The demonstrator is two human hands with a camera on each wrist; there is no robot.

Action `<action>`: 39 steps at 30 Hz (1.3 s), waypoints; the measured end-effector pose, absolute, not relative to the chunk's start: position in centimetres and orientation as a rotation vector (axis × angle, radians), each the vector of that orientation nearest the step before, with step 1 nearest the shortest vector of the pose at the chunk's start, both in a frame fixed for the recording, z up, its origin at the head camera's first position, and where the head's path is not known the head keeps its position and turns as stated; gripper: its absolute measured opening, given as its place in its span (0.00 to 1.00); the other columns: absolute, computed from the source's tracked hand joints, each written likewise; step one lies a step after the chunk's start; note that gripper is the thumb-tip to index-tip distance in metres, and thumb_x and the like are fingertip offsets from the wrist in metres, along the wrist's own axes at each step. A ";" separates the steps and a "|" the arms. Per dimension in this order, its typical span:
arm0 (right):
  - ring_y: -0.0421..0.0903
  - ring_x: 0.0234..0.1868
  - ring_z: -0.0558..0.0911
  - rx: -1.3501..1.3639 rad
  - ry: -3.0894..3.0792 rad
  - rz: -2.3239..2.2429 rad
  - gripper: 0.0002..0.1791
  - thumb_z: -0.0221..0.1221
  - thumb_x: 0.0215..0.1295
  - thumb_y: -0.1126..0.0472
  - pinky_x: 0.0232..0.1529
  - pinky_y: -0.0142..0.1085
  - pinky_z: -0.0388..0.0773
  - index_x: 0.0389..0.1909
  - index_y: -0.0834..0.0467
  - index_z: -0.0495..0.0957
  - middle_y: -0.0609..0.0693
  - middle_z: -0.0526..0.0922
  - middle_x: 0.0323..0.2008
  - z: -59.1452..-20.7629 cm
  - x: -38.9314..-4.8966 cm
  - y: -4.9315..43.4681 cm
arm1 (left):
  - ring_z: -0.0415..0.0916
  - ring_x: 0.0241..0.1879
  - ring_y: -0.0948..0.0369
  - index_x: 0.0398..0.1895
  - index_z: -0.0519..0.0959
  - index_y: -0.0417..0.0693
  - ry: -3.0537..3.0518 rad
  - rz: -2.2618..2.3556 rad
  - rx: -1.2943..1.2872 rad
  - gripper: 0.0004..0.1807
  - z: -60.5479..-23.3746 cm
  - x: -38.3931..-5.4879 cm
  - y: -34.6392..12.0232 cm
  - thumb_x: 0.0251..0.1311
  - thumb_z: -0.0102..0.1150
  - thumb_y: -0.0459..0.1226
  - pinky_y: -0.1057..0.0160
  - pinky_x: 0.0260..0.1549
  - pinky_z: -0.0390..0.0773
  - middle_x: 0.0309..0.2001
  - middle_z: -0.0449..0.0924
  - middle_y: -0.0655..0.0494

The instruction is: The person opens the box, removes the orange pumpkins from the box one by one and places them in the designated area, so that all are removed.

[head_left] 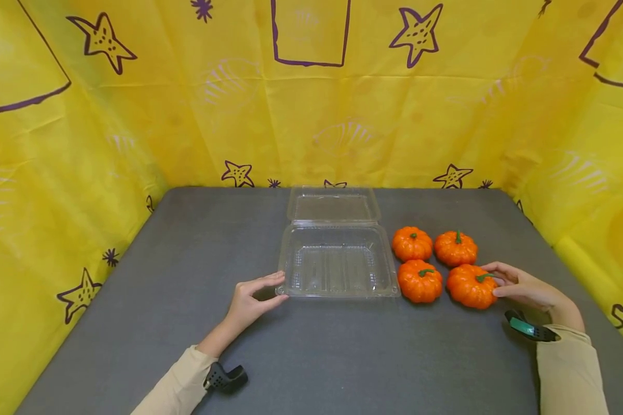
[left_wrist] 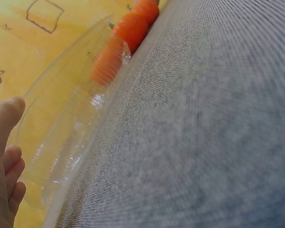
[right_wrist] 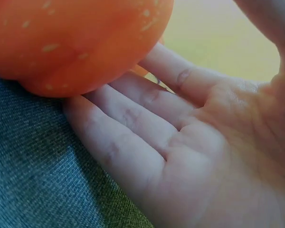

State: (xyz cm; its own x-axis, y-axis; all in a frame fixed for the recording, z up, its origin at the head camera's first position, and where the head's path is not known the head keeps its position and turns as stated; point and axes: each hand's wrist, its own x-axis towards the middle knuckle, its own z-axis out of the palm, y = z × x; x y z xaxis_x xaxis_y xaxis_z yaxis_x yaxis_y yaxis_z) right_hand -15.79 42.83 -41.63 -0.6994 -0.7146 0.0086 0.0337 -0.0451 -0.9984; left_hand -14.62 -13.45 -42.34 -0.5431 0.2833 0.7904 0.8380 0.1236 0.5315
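A clear plastic clamshell container (head_left: pixel 337 288) lies with its lid (head_left: pixel 334 207) folded back on the grey table. My left hand (head_left: pixel 254 297) touches its front left corner, fingers and thumb extended at the rim. In the left wrist view that hand (left_wrist: pixel 7 156) shows at the left edge beside the clear plastic. Several small orange pumpkins with green stems stand right of the container. With thumb and fingers at its right side, my right hand (head_left: pixel 532 291) holds the front right pumpkin (head_left: pixel 469 286). The right wrist view shows fingers (right_wrist: pixel 128 118) against the underside of this pumpkin (right_wrist: pixel 76 42).
Close to the held pumpkin are a front left pumpkin (head_left: pixel 419 281), a back left one (head_left: pixel 412 244) and a back right one (head_left: pixel 456 250). Yellow patterned cloth (head_left: pixel 301 127) surrounds the table (head_left: pixel 342 357) at the back and both sides.
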 end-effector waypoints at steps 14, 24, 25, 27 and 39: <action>0.34 0.53 0.69 -0.662 1.832 -1.756 0.25 0.44 0.63 0.76 0.48 0.29 0.69 0.56 0.49 0.65 0.39 0.70 0.53 -41.7 -15.8 42.3 | 0.78 0.37 0.46 0.31 0.78 0.26 -1.910 -1.401 -1.073 0.18 -41.9 -14.5 -13.2 0.29 0.68 0.19 0.66 0.43 0.73 0.35 0.78 0.33; 0.33 0.53 0.68 -0.690 1.807 -1.742 0.26 0.43 0.63 0.76 0.48 0.29 0.70 0.57 0.49 0.65 0.37 0.69 0.54 -41.7 -16.4 42.2 | 0.79 0.35 0.47 0.31 0.79 0.26 -1.910 -1.383 -1.069 0.18 -42.0 -14.5 -13.4 0.28 0.68 0.19 0.68 0.42 0.73 0.33 0.78 0.34; 0.33 0.53 0.69 -0.698 1.802 -1.742 0.26 0.43 0.63 0.76 0.48 0.29 0.70 0.57 0.49 0.65 0.37 0.69 0.54 -41.6 -16.5 42.2 | 0.79 0.35 0.47 0.30 0.79 0.26 -1.914 -1.381 -1.065 0.18 -42.0 -14.4 -13.4 0.28 0.68 0.19 0.68 0.42 0.73 0.33 0.78 0.34; 0.34 0.53 0.69 -0.710 1.808 -1.740 0.26 0.43 0.63 0.77 0.48 0.29 0.70 0.57 0.49 0.65 0.38 0.69 0.54 -41.5 -16.6 42.1 | 0.79 0.35 0.48 0.30 0.79 0.26 -1.923 -1.382 -1.055 0.18 -41.9 -14.4 -13.4 0.27 0.68 0.18 0.68 0.42 0.73 0.33 0.78 0.34; 0.37 0.45 0.76 -0.551 2.280 -1.796 0.13 0.43 0.65 0.74 0.43 0.26 0.72 0.50 0.69 0.66 0.44 0.77 0.46 -38.2 -15.6 41.7 | 0.78 0.19 0.53 0.44 0.76 0.31 -1.960 -1.147 -0.887 0.26 -43.4 -15.7 -15.7 0.53 0.58 0.47 0.63 0.14 0.74 0.30 0.80 0.41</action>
